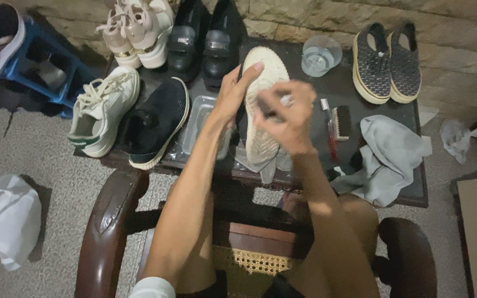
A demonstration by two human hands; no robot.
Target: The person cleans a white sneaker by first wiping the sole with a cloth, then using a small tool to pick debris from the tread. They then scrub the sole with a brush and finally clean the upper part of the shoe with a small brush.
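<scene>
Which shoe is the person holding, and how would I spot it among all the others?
Look at the dark table against the stone wall. At its middle, the left hand grips a shoe turned sole-up, while the right hand works on it. It alone is lifted and shows its ridged, cream-white sole; every other shoe sits on the table.
</scene>
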